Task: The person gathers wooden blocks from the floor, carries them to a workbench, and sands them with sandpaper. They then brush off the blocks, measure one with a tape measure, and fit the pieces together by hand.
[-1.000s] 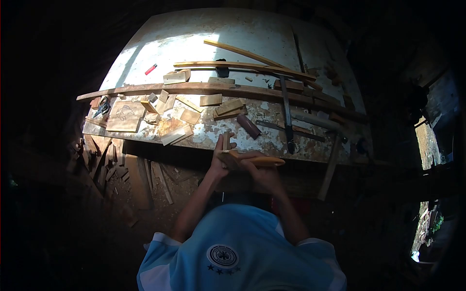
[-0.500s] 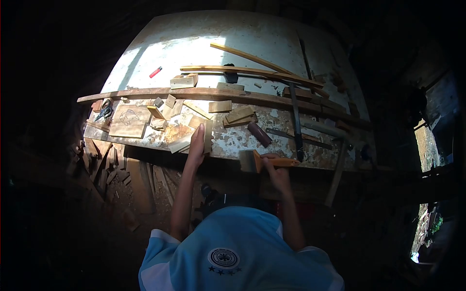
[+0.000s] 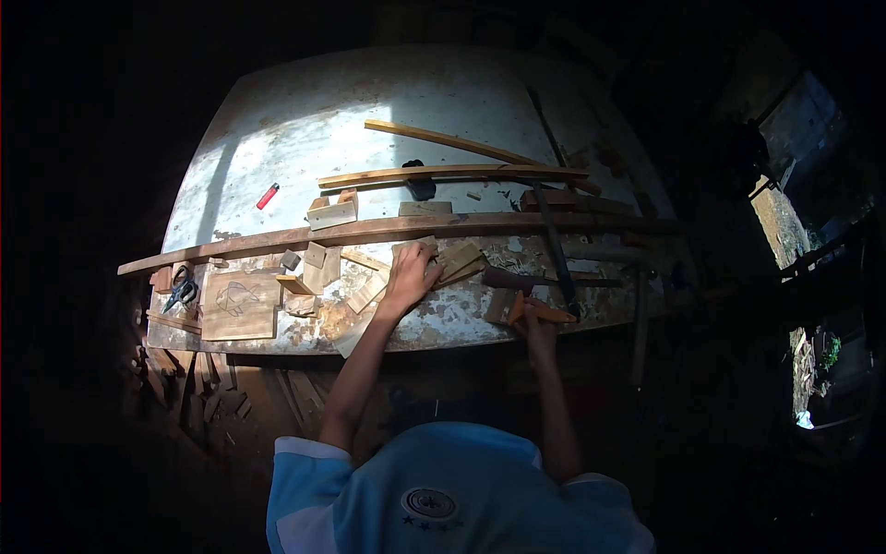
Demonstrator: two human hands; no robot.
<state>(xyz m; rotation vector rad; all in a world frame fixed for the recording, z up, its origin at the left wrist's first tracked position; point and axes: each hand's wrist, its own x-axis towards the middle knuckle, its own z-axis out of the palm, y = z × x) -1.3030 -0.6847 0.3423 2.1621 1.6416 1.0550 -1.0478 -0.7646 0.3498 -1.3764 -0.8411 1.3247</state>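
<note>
My left hand reaches palm down over a small flat wooden block, fingers apart and thumb spread to the right. The hand covers part of the block, and a firm grip on it does not show. Close by on the right are stacked wood offcuts. My right hand is closed around a wide paintbrush with an orange handle. Its bristles point left, near a dark brown cylindrical piece by the table's front edge.
A long wooden strip crosses the worn table. Scissors, a board with a drawing and small offcuts lie left. Thin sticks, a black object and a red lighter lie farther back. A hammer is at right.
My left hand has moved forward and right from a wood piece at the front edge to the block. The paintbrush in my right hand has shifted right over the tabletop. The view has tilted.
</note>
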